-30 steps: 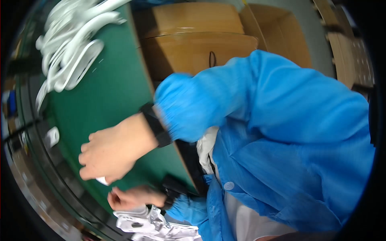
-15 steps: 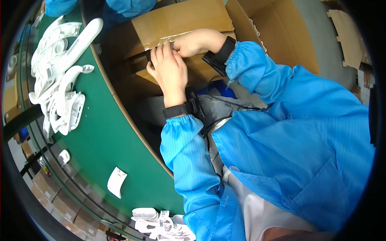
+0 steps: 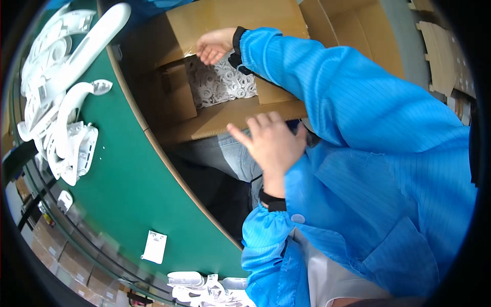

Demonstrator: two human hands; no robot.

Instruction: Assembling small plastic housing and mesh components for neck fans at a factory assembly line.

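A cardboard box (image 3: 225, 113) stands beside the table with its flaps spread. Many small white ring-shaped plastic parts (image 3: 220, 82) show through its opening. Above the far edge of that opening is my right hand (image 3: 215, 46), its fingers loosely bent and apart, with nothing seen in them. My left hand (image 3: 274, 140) hovers on the near side of the box, close to my lap, slightly blurred. Its fingers are spread and it holds nothing.
The green table (image 3: 138, 189) on the left carries a pile of white curved plastic parts (image 3: 66, 97), a small white plate (image 3: 154, 247) and more white parts (image 3: 209, 289) at its near end. Another open carton (image 3: 358, 30) stands at the far right. Blue fabric shows at the top.
Both hands have parted from the box top, and its flaps now stand open, baring the white parts. My left hand came back toward me; my right hand shifted slightly left and farther away.
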